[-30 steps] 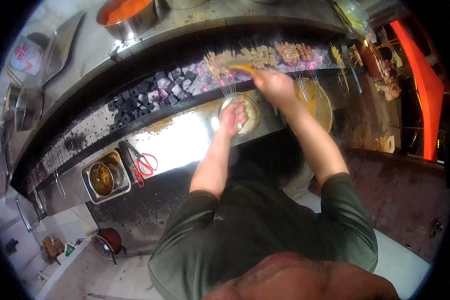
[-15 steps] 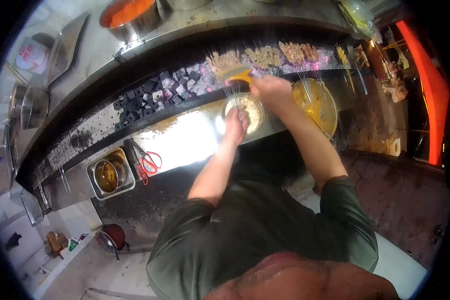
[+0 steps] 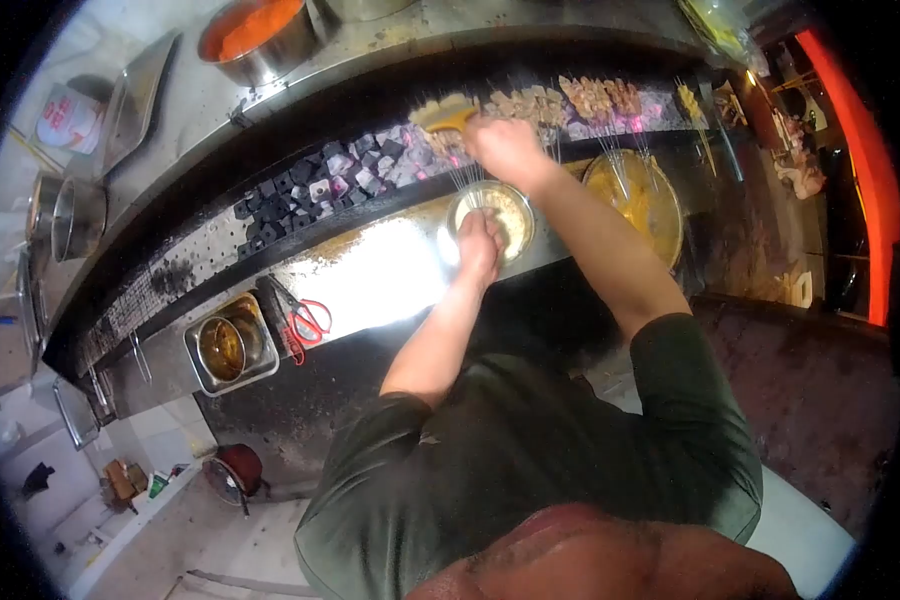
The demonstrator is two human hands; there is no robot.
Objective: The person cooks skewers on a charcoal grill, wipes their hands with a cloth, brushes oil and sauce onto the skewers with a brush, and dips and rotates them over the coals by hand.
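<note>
My left hand is closed round the lower ends of several thin skewers, above a round bowl of pale contents. Meat on these skewers lies over the glowing coals. In my right hand is a brush with a yellow handle, its head over that meat. More meat skewers and a darker bunch rest on the grill to the right. A round tray with orange-yellow residue sits right of the bowl, under the ends of other skewers.
Black and grey charcoal fills the grill's middle. Red-handled scissors lie beside a metal tray holding a small pot. A pot of orange-red contents stands behind the grill. A yellow skewer is at the right.
My right hand has moved left with the brush, which is now over the left bunch of meat. My left hand still holds its skewers; the whole view has shifted slightly.
</note>
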